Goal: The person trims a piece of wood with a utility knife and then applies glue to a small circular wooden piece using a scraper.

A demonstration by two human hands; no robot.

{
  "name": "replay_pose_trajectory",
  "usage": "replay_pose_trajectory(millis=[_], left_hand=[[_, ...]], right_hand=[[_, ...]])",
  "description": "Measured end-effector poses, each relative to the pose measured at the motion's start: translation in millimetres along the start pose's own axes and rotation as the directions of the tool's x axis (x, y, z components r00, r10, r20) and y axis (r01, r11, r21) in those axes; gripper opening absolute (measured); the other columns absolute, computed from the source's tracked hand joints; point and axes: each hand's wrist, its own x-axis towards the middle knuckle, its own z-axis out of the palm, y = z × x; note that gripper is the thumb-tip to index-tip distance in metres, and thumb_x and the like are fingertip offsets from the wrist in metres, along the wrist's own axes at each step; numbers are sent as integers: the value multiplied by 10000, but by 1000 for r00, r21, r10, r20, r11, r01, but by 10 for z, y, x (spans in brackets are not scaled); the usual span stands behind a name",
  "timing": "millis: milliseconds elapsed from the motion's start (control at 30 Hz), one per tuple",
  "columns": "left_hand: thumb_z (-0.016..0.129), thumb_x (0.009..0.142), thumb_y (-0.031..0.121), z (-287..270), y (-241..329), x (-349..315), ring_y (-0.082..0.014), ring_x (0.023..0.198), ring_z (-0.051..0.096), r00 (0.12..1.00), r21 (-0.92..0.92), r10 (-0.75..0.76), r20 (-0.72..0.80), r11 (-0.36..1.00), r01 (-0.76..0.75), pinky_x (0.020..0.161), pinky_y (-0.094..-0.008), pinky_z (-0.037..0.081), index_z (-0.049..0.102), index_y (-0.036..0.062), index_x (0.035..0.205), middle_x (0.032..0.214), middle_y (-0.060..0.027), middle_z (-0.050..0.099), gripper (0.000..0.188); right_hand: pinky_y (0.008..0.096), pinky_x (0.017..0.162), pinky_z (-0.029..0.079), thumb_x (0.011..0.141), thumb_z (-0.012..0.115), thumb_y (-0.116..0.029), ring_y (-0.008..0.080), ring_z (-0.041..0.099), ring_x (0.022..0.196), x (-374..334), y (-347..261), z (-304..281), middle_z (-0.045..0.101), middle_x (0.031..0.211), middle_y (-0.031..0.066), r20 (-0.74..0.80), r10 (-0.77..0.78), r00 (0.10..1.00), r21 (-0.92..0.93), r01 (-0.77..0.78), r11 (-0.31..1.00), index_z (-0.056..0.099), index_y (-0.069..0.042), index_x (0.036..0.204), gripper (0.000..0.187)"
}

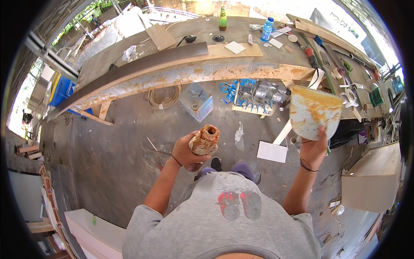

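Head view: left hand [186, 152] grips a glue-crusted roller [204, 139]; right hand [313, 149] pinches a smeared board [312, 111]. Spreading glue seems underway; next needs roller on board.

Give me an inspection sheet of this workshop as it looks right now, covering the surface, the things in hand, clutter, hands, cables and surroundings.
Surface: long workbench of chipboard, top stained and worn, dark plank lying along it.
Things in hand: crusted brown can with an open top; stained flat panel, white with orange-brown smears.
Clutter: green bottle, blue bottle, hand tools and tape rolls at the bench's right end; white sheet on the floor.
Hands: left hand wrapped round the can; right hand gripping the panel's lower edge.
Cables: coiled beige hose; blue coiled air hose by the compressor.
Surroundings: concrete floor, clear plastic box, blue crate.
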Motion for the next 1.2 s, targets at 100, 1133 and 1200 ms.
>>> replay_pose_trajectory(millis=[100, 1133, 1200], left_hand=[[867, 524, 304, -140, -76, 550, -183, 904, 648, 1000, -145, -13, 19, 989, 15, 806, -315, 505, 522, 21, 1202, 1001, -104, 663, 812], [856, 572, 191, -825, 76, 5930, -141, 1005, 574, 161, 484, -596, 787, 758, 438, 908, -293, 448, 461, 3, 1253, 1090, -75, 629, 810], [857, 573, 188, -777, 79, 6062, -139, 1004, 573, 139, 511, -611, 780, 749, 422, 908, -291, 447, 465, 1, 1246, 1089, -75, 629, 802]], right_hand=[[421, 941, 465, 837, 543, -105, 260, 518, 1166, 322, 408, -81, 500, 1281, 122, -28, 82, 996, 10, -82, 997, 351, -30, 1339, 543], [270, 776, 470, 875, 531, -82, 113, 579, 873, 4172, 1987, 634, 643, 981, 82, 421, 647, 635, -344, -549, 762, 568, 59, 1082, 253], [273, 772, 472, 874, 525, -80, 115, 580, 870, 4247, 1996, 625, 644, 973, 88, 428, 649, 628, -364, -538, 760, 567, 63, 1078, 253]])
